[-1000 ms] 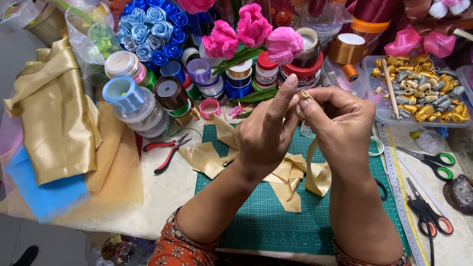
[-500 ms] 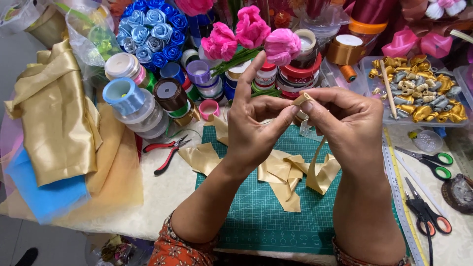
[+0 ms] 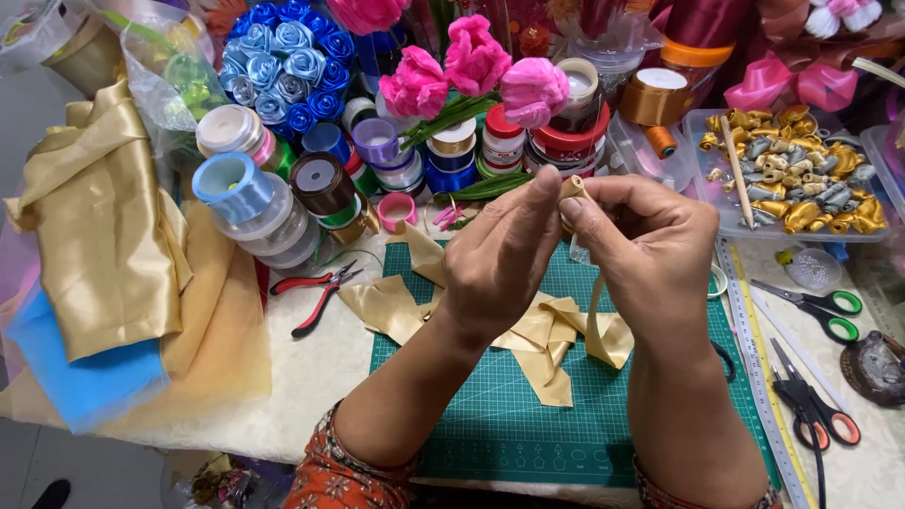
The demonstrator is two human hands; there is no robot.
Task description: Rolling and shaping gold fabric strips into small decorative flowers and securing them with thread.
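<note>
My left hand (image 3: 504, 259) and my right hand (image 3: 650, 250) are raised together above a green cutting mat (image 3: 490, 424). Both pinch a small rolled piece of gold ribbon (image 3: 571, 187) between thumbs and fingertips. The ribbon's tail (image 3: 603, 325) hangs from my right hand down to the mat. Several cut pieces of gold ribbon (image 3: 542, 353) lie on the mat under my hands.
Ribbon spools (image 3: 311, 188), blue fabric roses (image 3: 283, 57) and pink ones (image 3: 471, 66) crowd the back. Red pliers (image 3: 316, 292) lie left of the mat, gold satin cloth (image 3: 94, 236) at far left. A tray of gold and silver rolled buds (image 3: 801, 179), a ruler (image 3: 759, 377) and scissors (image 3: 820, 306) are at right.
My hands stay close together and keep turning the ribbon roll between the fingertips. My left fingers have closed over the roll; the tail still hangs down.
</note>
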